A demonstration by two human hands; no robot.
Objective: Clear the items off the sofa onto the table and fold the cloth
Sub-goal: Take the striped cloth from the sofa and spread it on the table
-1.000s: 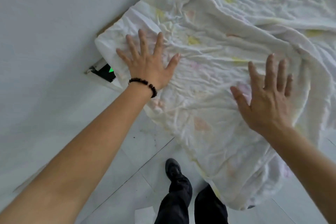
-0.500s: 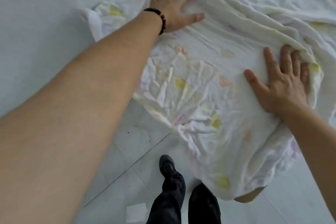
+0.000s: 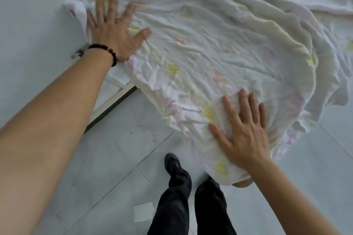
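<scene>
A large white cloth with faint yellow and pink patches lies crumpled over a surface that it hides. Its lower edge droops toward the floor. My left hand, with a dark bead bracelet on the wrist, presses flat on the cloth's left corner, fingers spread. My right hand lies flat with fingers apart on the near edge of the cloth. Neither hand grips the fabric. A fold ridge runs across the cloth's upper right.
A white wall is on the left, with a white frame and dark gap at its foot. Grey floor tiles lie below. My dark-trousered legs and black shoe stand close to the cloth's edge. A small white scrap lies on the floor.
My left hand has drawn back from the far cloth to its left corner. My right hand has slid down to the near hanging edge. The cloth looks flatter in the middle.
</scene>
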